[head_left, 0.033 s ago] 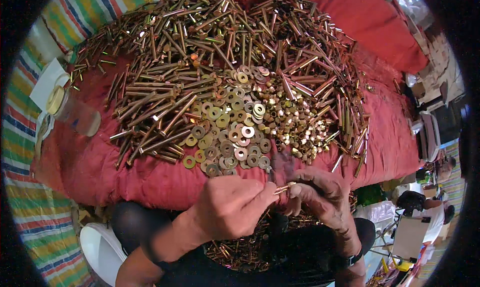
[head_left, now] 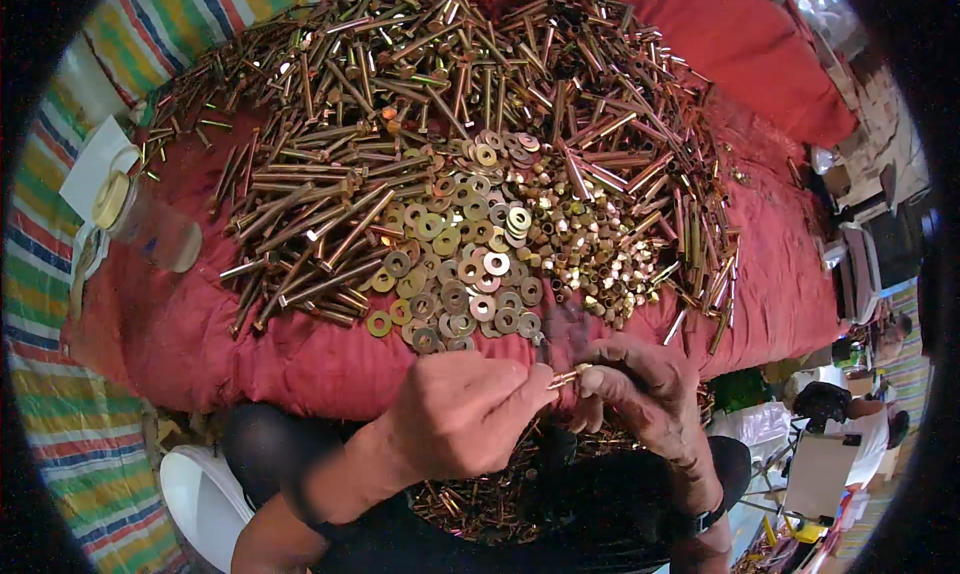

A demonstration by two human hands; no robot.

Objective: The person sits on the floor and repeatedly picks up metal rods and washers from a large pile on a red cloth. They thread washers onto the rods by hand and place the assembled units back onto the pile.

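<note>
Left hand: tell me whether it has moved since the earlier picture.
No; judged against the washer pile, the left hand shows no visible shift, sitting just below it as before.

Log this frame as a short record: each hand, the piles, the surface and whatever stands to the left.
Left hand: grips one end of a small bolt
Right hand: thumb and forefinger at its other end; whether a nut is on it, cannot tell
Washers: loose pile beyond the hands
Nuts: heaped right of the washers
Long bolts: beyond and on both sides
Surface: red cloth
Left side: lidded jar, striped sheet
</note>
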